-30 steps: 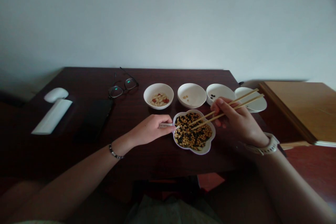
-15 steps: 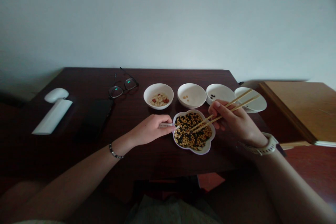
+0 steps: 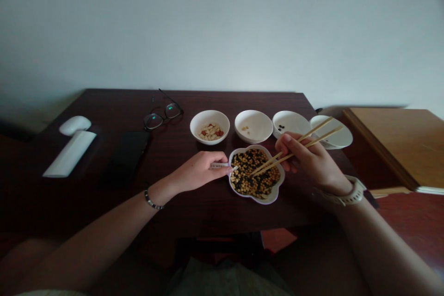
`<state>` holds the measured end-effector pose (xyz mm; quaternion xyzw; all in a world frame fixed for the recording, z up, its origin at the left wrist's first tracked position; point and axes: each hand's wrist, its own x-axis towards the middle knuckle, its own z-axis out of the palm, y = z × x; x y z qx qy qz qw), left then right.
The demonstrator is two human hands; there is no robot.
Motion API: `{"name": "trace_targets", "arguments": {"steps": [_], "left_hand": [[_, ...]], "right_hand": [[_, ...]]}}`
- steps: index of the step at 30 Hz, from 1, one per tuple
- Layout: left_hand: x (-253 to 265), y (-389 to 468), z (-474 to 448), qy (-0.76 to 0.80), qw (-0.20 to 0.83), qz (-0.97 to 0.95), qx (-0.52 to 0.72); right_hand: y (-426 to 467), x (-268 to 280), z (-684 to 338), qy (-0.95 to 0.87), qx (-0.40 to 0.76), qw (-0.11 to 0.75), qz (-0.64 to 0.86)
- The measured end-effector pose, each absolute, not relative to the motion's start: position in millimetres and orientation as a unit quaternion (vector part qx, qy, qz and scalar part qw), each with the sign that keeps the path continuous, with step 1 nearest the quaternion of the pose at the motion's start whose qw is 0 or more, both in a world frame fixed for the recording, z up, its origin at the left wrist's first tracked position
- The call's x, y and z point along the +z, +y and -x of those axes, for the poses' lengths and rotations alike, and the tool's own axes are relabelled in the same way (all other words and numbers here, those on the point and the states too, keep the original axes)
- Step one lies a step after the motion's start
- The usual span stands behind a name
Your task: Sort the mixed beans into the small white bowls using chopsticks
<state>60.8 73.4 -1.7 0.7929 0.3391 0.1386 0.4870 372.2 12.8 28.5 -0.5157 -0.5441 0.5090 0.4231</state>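
Note:
A white flower-shaped dish point(image 3: 275, 193) holds a mix of yellow and black beans. My left hand point(image 3: 199, 171) pinches the dish's left edge between thumb and fingers; a white strip with small print shows between them. From the right, my right hand point(image 3: 305, 157) is closed round a pair of wooden chopsticks point(image 3: 296, 145). Their tips are close together and reach down among the beans near the dish's middle. Whether a bean is caught between them is too small to tell.
Behind the dish stand a white bowl point(image 3: 193, 132) of pale and red nuts, one point(image 3: 258, 125) with a few yellow beans, one point(image 3: 291, 120) with black beans, and a tilted fourth point(image 3: 343, 138). Glasses point(image 3: 154, 121), a dark phone-like slab point(image 3: 125, 157) and a white case point(image 3: 69, 155) lie left.

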Motion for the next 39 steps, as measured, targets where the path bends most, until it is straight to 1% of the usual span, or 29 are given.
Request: {"name": "trace_targets", "arguments": {"steps": [7, 17, 24, 33, 36, 39], "left_hand": [[-1.1, 73.4, -61.0, 0.339, 0.492, -0.79, 0.137], [-4.2, 73.2, -61.3, 0.341, 0.485, -0.792, 0.142], [-1.8, 73.3, -61.1, 0.337, 0.485, -0.794, 0.142], [-0.1, 72.4, -61.8, 0.341, 0.49, -0.79, 0.141], [-0.4, 72.6, -61.4, 0.342, 0.483, -0.794, 0.14], [-1.4, 72.8, -60.7, 0.342, 0.48, -0.796, 0.14]], "right_hand": [[11.8, 34.0, -372.4, -0.535, 0.504, 0.432, 0.523], [10.9, 27.0, -368.1, -0.544, 0.534, 0.402, 0.508], [11.3, 29.5, -368.9, -0.556, 0.501, 0.407, 0.524], [11.8, 26.8, -369.0, -0.56, 0.502, 0.395, 0.528], [11.3, 29.7, -369.3, -0.552, 0.501, 0.411, 0.526], [10.6, 36.9, -372.4, -0.517, 0.494, 0.466, 0.52]]}}
